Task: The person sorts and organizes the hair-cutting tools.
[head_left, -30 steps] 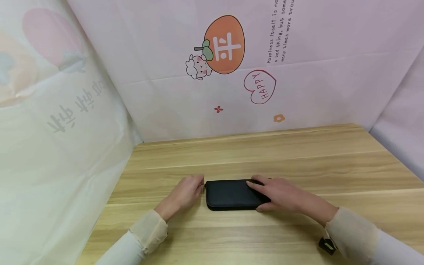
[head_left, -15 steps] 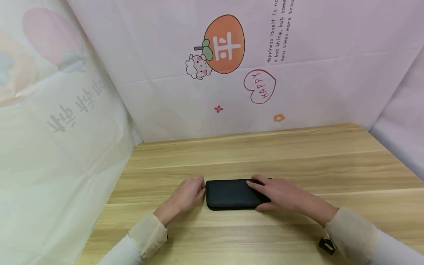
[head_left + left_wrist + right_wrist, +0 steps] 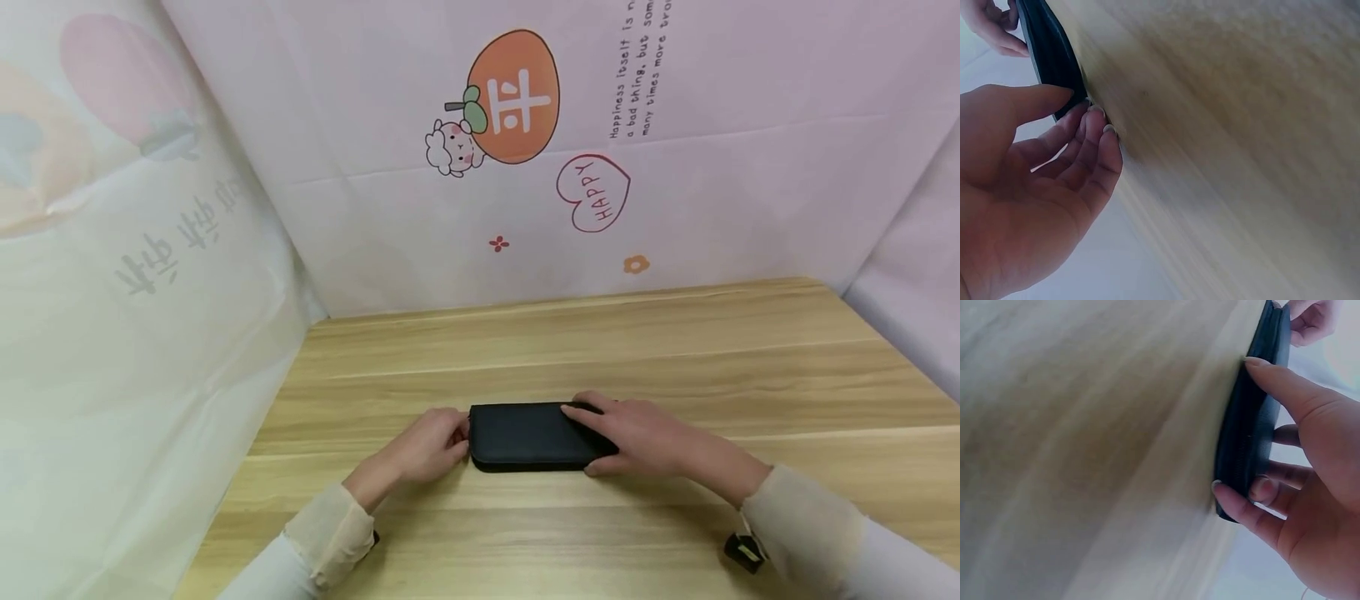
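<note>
A flat black zip case point(image 3: 517, 435), like a long wallet with rounded corners, lies closed on the wooden table. My right hand point(image 3: 637, 435) grips its right end; in the right wrist view the thumb and little finger lie along the near zipped side point(image 3: 1241, 431), with other fingers over the top. At the opposite end, my left hand point(image 3: 431, 444) has its thumb and curled fingers on the case's corner. The left wrist view shows the thumb tip and index finger pinching at that end of the case point(image 3: 1054, 53), where the fingertips hide the corner.
The wood-grain table point(image 3: 570, 533) reaches back to a white printed cloth point(image 3: 375, 233) hung behind it. More cloth hangs at the left point(image 3: 150, 375) and right sides. A small black device point(image 3: 744, 552) hangs from the right wrist.
My left hand has turned and sunk a little at the case's left end, its fingers now lower around the corner. The right hand keeps its grip; the head view has shifted slightly.
</note>
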Available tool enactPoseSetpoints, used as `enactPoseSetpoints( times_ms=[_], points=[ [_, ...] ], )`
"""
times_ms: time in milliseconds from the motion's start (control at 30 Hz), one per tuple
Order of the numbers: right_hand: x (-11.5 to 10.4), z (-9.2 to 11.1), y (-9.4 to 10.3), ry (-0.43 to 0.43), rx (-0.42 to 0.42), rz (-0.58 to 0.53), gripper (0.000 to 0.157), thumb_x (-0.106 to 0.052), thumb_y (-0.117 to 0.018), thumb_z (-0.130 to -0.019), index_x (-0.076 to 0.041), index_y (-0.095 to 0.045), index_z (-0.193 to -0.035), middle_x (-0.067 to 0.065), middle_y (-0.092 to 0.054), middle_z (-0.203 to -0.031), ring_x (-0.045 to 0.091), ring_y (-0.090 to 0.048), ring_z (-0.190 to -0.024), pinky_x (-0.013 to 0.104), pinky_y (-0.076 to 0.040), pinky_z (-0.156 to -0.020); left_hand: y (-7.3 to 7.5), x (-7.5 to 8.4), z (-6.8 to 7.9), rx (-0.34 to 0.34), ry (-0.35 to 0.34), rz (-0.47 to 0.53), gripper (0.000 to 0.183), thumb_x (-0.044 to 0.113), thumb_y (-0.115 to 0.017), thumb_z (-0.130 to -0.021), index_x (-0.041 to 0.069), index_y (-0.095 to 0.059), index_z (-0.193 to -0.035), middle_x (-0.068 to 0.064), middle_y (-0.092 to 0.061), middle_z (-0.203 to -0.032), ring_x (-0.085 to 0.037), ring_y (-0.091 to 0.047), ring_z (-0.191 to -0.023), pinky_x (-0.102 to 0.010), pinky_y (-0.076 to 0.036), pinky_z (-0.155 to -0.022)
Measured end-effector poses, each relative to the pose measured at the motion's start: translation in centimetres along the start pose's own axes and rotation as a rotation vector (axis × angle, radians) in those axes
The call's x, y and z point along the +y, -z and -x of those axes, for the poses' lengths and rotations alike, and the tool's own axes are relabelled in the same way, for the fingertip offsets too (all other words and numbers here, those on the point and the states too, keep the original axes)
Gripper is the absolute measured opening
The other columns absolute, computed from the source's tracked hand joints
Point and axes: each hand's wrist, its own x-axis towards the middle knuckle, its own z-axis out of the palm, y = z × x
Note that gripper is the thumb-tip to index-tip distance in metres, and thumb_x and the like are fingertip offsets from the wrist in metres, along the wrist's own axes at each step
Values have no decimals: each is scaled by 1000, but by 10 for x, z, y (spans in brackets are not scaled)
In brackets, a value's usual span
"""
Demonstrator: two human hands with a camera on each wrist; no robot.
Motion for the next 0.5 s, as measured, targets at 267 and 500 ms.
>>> enactPoseSetpoints(
  times_ms=[267,500],
  points=[
    [4,3,11,-41,54,-28,69,-50,-63,-100,-8,-48,-152,13,-48,-152,30,-66,-115,52,-54,-90,2,-2,2,16,-32,-23,7,9,-66,-98,10,-67,-91,5,-59,-81,-9,-54,-74,-27,-48,-67],
    [30,0,18,-87,356,81,50,-27,-69,-99,-1,-58,-141,19,-60,-136,35,-64,-114,56,-51,-94,14,-6,-8,211,32,-249,33,30,-61,-104,9,-66,-130,-8,-64,-131,-30,-55,-128,-51,-42,-108]
  ],
)
